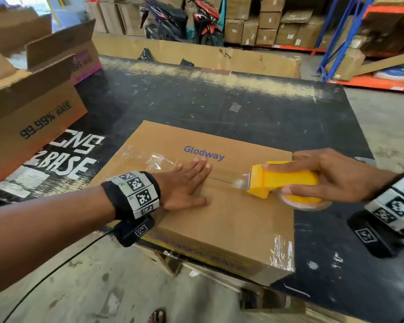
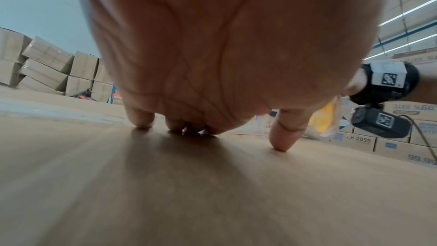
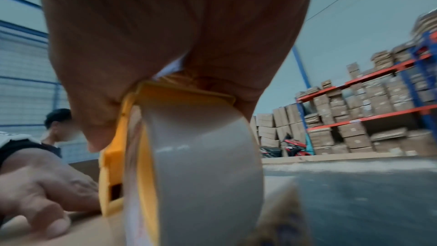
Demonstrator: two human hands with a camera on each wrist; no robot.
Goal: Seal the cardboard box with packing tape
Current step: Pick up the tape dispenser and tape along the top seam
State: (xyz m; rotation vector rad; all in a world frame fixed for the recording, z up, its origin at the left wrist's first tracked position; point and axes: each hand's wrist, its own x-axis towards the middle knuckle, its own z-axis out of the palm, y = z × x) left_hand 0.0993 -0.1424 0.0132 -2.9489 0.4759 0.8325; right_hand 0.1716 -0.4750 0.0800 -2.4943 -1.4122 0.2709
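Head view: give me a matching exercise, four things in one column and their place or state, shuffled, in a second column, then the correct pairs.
Things:
1. left hand
2. right hand
3. tape dispenser
4. open box

Places or states:
A. yellow, at the right end of the sealed box's seam
B. flat on the box top, fingers straight
C. on the table's left side, flaps up
D. grips the dispenser

Pairs: 1-B, 2-D, 3-A, 4-C
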